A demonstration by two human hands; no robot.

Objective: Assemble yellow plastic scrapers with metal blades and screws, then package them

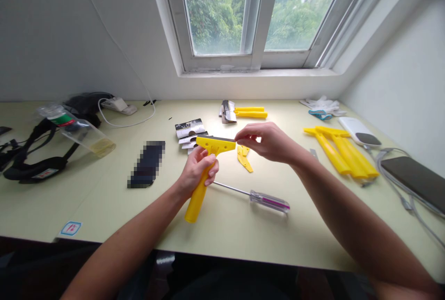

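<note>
My left hand (198,170) is wrapped round the handle of a yellow scraper (197,200), tilted with its wide head up. Along the head's top edge runs a thin grey strip (217,138), which looks like a blade. At the right end of that head, my right hand (266,141) is closed in a pinch; what lies between its fingertips is too small to make out. Loose yellow plastic pieces (245,158) rest on the table just below the right hand. A screwdriver (269,201) with a clear and purple handle lies in front, its shaft reaching behind the held scraper.
Black-and-white packets (189,129) and boxed yellow handles (227,112) lie behind. Several yellow scrapers (342,151), a white device (359,130), gloves (321,106) and a cabled dark device (413,177) are right. Leftward are a blurred-out phone (146,165), bottle (81,133) and black strap (38,165).
</note>
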